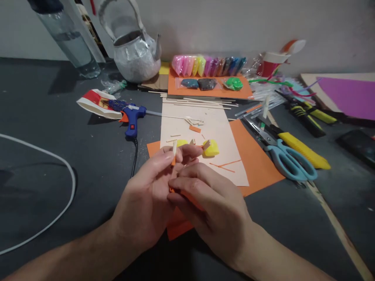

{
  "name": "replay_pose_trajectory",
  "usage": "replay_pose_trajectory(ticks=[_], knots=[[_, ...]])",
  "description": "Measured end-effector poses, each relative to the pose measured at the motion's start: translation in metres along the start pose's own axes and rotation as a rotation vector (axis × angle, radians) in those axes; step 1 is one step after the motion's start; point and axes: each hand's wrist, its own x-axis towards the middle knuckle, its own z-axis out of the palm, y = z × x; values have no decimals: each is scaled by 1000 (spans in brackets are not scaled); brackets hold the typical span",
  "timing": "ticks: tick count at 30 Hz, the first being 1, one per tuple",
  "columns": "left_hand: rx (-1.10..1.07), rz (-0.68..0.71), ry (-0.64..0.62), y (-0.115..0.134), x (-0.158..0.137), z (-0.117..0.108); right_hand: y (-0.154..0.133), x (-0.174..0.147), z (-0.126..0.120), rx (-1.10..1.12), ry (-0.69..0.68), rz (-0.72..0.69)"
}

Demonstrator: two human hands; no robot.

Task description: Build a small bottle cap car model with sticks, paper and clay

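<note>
My left hand (143,195) pinches a short pale wooden stick (175,147) with a bit of orange on its lower end between thumb and fingers. Close against that palm, my right hand (216,203) is closed, and a small orange piece (172,189) shows at its fingertips; the rest of this piece is hidden. Just past the fingers sits a yellow lump (213,149) with a short stick end beside it, and a second yellow lump (182,143) is partly covered. Cream paper (234,171) and orange paper (258,168) lie beneath.
A blue glue gun (133,121) lies left on a paper packet (93,103). Scissors (288,156), a yellow-handled cutter (304,150) and pliers (304,115) are at right. Behind stand a kettle (136,58), a bottle (73,47) and bagged coloured clay (208,66). Thin sticks (202,104) lie across the paper.
</note>
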Motion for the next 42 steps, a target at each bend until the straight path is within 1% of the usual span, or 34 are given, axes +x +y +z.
replay_pose_trajectory(ticks=[2, 4, 6, 8, 9, 11, 13, 15, 18, 21, 24, 27, 29, 32, 37, 40, 42], knots=[[33, 5, 0, -1, 0, 0, 0, -1, -5, 71, 9, 3], [102, 62, -9, -2, 1, -1, -1, 0, -13, 157, 48, 36], [209, 124, -7, -3, 4, -1, -1, 2, -23, 226, 133, 132], [337, 169, 0, -3, 5, -4, -1, 4, -32, 251, 239, 246], [403, 180, -6, -3, 5, -5, 0, 5, -37, 250, 284, 283], [525, 196, -38, -4, 4, -10, 1, 6, -43, 230, 335, 304], [616, 194, -65, -5, 2, -15, 3, 7, -47, 225, 328, 283], [667, 191, -70, -6, 1, -19, 4, 8, -50, 276, 277, 276], [701, 180, -75, -7, 2, -20, 5, 10, -54, 399, 173, 285], [719, 190, -79, -7, 4, -20, 5, 11, -57, 462, 118, 304], [722, 192, -92, -6, 5, -20, 4, 12, -58, 490, 133, 348], [711, 184, -91, -5, 6, -20, 3, 13, -57, 561, 171, 445], [703, 184, -106, -4, 5, -20, 2, 13, -56, 605, 174, 481], [693, 175, -148, -4, 5, -21, 2, 13, -56, 633, 163, 474], [706, 167, -137, -4, 5, -21, 2, 12, -59, 603, 179, 466], [713, 187, -159, -5, 6, -21, 2, 12, -59, 600, 180, 459], [733, 207, -147, -5, 7, -22, 2, 12, -58, 590, 176, 454]])
